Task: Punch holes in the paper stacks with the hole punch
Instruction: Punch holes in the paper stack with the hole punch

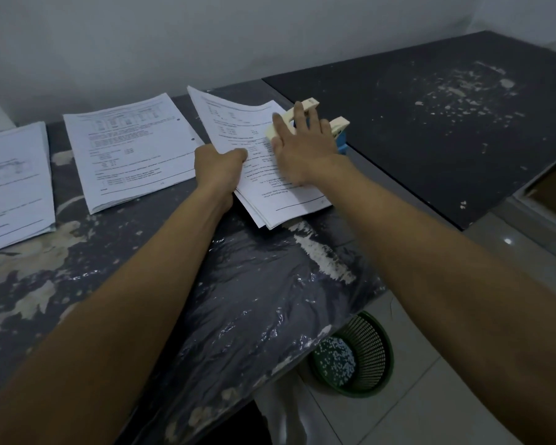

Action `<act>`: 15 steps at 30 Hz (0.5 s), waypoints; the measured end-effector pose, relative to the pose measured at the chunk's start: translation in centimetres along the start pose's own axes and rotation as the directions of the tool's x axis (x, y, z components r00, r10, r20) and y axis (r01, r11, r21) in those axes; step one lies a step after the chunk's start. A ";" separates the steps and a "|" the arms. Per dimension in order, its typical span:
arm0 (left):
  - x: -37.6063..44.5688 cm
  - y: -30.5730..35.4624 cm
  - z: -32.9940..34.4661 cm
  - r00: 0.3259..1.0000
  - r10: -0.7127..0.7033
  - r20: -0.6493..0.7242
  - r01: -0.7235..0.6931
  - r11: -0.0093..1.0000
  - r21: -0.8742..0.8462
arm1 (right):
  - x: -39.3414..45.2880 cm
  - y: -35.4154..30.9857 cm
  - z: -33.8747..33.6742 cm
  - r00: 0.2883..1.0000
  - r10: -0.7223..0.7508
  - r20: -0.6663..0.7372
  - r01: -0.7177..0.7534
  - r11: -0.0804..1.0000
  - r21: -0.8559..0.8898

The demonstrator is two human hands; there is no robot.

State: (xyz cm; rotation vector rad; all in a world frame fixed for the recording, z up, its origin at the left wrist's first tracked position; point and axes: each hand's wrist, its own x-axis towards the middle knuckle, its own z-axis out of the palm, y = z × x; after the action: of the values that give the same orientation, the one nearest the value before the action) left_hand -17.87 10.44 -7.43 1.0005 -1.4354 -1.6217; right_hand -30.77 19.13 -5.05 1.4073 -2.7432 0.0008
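Note:
A cream and blue hole punch (337,128) stands at the right end of the worn dark table (77,271). A printed paper stack (238,123) lies with its right edge pushed into the punch, its far left corner lifted. My left hand (219,165) grips the stack's left edge, thumb on top. My right hand (302,146) lies flat with straight fingers over the punch lever and the paper. Two more printed stacks lie to the left: a middle stack (126,152) showing two punched holes, and a far-left stack (13,184).
A second dark table (446,123) adjoins on the right, flecked with white. Crinkled plastic film (257,300) covers the near table corner. On the tiled floor below stands a green mesh basket (369,351) holding white paper dots. A wall runs behind.

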 end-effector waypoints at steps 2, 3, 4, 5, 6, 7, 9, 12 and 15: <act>0.0 0.0 0.0 1.000 0.009 -0.005 -0.009 1.000 0.011 | -0.1 0.2 -0.3 1.000 -0.002 0.005 0.002 1.000 0.019; 0.0 0.0 0.0 1.000 0.014 -0.001 -0.014 1.000 0.012 | -0.2 0.2 -0.5 1.000 -0.006 0.003 0.006 0.999 0.033; 0.0 -0.1 0.0 1.000 0.017 0.003 -0.017 1.000 0.013 | -0.2 0.3 -0.8 1.000 -0.014 -0.003 0.014 0.998 0.058; -0.1 -0.1 -0.1 1.000 0.020 0.006 -0.020 1.000 0.017 | -0.3 0.3 -1.3 1.000 -0.019 -0.010 0.019 0.995 0.096; -0.1 -0.2 -0.1 1.000 0.021 0.007 -0.021 1.000 0.023 | -0.3 0.4 -1.9 1.000 -0.017 -0.017 0.019 0.989 0.148; -0.1 -0.1 -0.2 1.000 0.021 0.010 -0.022 0.999 0.027 | -0.3 0.5 -2.6 1.000 -0.011 -0.021 0.015 0.978 0.210; -0.3 -0.1 -0.2 1.000 0.015 0.018 -0.015 1.000 0.025 | -0.4 1.0 -4.1 1.000 -0.002 -0.012 0.006 0.934 0.358; -0.5 -0.3 -0.4 1.000 0.021 0.022 -0.022 1.000 0.013 | -0.5 1.6 -5.8 0.999 0.007 -0.053 0.023 0.841 0.540; -0.8 -0.1 -0.5 0.999 0.040 0.015 -0.040 0.999 0.016 | -0.6 1.6 -7.0 0.998 0.035 -0.053 0.009 0.755 0.656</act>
State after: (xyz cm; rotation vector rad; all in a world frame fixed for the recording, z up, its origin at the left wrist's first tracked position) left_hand -17.08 10.99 -7.50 0.9647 -1.4716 -1.5940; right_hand -31.41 20.74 1.94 1.4533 -2.8136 1.0979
